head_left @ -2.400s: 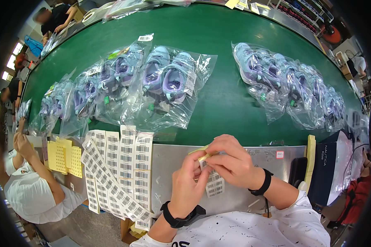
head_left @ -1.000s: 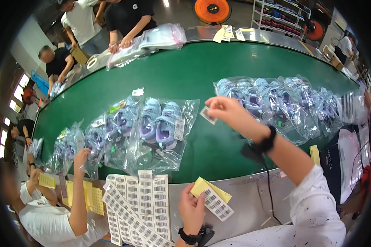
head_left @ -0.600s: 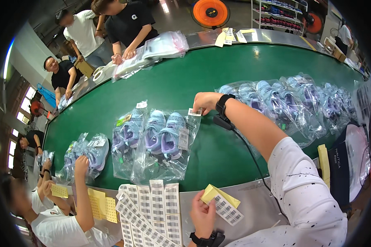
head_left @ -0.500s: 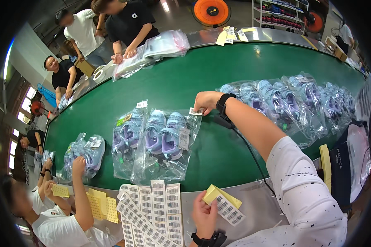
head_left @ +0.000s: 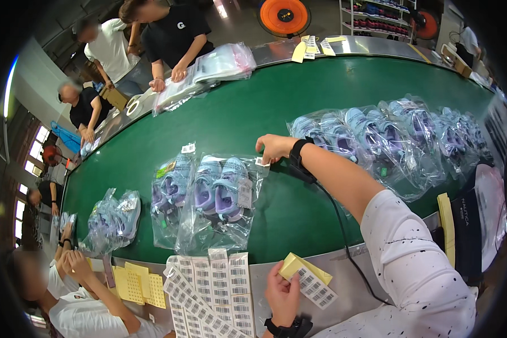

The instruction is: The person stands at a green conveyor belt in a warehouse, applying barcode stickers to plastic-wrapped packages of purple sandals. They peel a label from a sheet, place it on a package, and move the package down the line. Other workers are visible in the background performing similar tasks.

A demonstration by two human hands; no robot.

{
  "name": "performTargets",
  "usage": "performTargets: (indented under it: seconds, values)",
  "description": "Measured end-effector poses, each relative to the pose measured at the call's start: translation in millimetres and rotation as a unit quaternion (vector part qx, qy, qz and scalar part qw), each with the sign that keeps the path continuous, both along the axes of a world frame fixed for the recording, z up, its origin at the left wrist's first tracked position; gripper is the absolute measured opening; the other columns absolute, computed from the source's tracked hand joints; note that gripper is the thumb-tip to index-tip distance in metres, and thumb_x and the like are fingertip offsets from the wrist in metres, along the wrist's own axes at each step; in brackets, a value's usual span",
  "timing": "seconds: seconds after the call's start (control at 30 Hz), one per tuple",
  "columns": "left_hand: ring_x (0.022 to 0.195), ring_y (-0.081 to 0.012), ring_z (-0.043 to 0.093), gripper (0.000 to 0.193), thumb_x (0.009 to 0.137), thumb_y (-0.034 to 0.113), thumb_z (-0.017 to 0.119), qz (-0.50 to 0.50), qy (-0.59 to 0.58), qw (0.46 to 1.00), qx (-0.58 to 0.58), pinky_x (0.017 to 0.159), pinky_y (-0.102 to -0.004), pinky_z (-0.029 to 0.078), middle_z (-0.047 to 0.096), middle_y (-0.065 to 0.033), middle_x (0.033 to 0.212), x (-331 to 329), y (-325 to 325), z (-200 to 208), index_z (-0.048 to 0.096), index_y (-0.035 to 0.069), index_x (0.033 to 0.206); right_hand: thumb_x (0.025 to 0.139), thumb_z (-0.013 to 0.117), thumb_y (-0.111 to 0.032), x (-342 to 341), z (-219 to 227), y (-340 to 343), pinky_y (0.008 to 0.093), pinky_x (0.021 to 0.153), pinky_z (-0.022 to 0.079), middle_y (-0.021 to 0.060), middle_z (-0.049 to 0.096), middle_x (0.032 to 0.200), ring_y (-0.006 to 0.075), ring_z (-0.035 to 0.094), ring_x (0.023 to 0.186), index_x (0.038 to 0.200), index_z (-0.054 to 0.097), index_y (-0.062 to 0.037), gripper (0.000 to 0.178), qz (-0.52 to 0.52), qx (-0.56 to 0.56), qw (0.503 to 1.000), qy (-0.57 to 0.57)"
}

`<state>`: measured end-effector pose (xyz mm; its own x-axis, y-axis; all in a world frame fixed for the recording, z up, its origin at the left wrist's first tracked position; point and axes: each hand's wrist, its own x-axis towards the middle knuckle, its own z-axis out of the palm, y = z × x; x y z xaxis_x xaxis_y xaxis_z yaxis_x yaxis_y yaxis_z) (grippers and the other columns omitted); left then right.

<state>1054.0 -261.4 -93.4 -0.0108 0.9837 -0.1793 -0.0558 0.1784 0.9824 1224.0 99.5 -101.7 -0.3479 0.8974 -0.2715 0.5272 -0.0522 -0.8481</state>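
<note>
My right hand (head_left: 274, 149) reaches out over the green conveyor belt (head_left: 276, 101) and presses a small white sticker (head_left: 261, 162) onto the top right corner of a clear plastic bag with lilac sandals (head_left: 222, 197). Its fingers are pinched on the sticker at the bag's edge. My left hand (head_left: 283, 296) rests at the metal front edge and holds a yellow-backed sheet of barcode labels (head_left: 310, 277). Both wrists wear black bands.
More bagged sandals lie in a row at right (head_left: 400, 135) and left (head_left: 115, 219). Strips of barcode labels (head_left: 208, 287) and yellow sheets (head_left: 135, 281) lie on the metal ledge. A person's hands (head_left: 73, 259) work at lower left. Other people stand across the belt beside a stack of bags (head_left: 208, 70).
My right hand left the label sheet, carried a sticker across the belt and now presses it on the bag's corner. The bags have drifted along the belt. My left hand stayed holding the sheet.
</note>
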Motion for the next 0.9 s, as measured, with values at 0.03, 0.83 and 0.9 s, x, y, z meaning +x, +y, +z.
performTargets:
  seconds: [0.03, 0.83, 0.9]
  values:
    - [0.09, -0.0151, 0.065, 0.045, 0.089, -0.003, 0.058, -0.005, 0.004, 1.0, -0.002, 0.07, -0.0228, 0.053, 0.062, -0.0167, 0.11, 0, 0, 1, 0.038, -0.005, 0.13, 0.069, 0.072, -0.002, 4, -5, -2, 0.0295, 0.05, 0.05, 0.0096, 0.064, 0.073, 0.0172, 0.063, 0.059, 0.124, 0.05, 0.0026, 0.06, 0.0, -0.001, 0.999, 0.036]
    - [0.077, -0.0116, 0.063, 0.032, 0.089, -0.003, 0.056, 0.065, 0.006, 0.997, 0.037, 0.068, -0.0215, 0.048, 0.067, -0.0132, 0.09, 12, -12, 5, 0.049, -0.003, 0.121, 0.078, 0.069, -0.018, 38, 4, -182, 0.0447, 0.104, 0.038, 0.0299, 0.04, 0.135, 0.0434, 0.042, 0.125, 0.135, 0.045, -0.0098, 0.062, -0.081, 0.299, 0.95, 0.039]
    - [0.078, -0.0106, 0.062, 0.029, 0.089, -0.003, 0.056, 0.083, 0.056, 0.994, 0.047, 0.069, -0.021, 0.048, 0.067, -0.0119, 0.091, 5, -19, 16, 0.053, -0.005, 0.118, 0.08, 0.067, -0.018, 14, 32, -211, 0.0441, 0.099, 0.042, 0.0271, 0.045, 0.13, 0.0421, 0.047, 0.119, 0.128, 0.05, -0.0058, 0.052, -0.086, 0.423, 0.902, -0.033]
